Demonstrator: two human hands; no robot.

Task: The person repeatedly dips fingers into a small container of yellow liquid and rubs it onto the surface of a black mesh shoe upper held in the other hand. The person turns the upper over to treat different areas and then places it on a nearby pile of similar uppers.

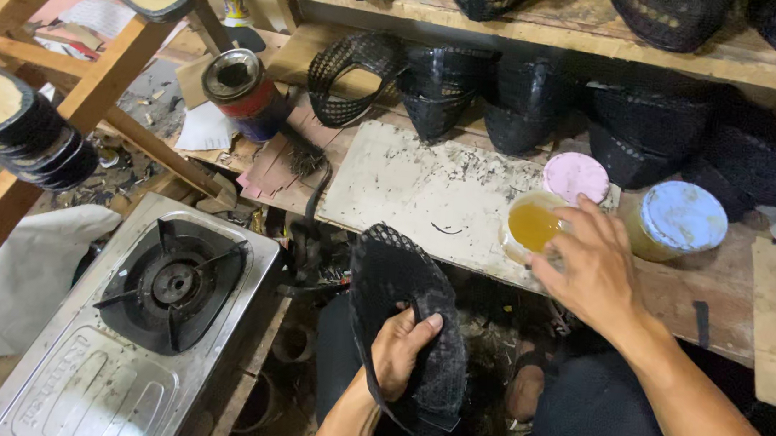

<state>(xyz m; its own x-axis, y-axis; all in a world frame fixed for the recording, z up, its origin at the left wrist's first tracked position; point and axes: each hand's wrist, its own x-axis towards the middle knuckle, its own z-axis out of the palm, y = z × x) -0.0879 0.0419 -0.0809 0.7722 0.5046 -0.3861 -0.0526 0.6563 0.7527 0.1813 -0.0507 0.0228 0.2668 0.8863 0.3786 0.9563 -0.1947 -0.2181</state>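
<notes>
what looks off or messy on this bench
The open glue jar sits at the front edge of the stained board, its pink lid lying beside it. The right hand reaches into it; the left hand holds a black mesh upper.

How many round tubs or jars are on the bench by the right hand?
2: an open tub of amber liquid under the right hand, its pink lid lying behind it, and a blue-lidded jar to its right. Others may be hidden.
</notes>
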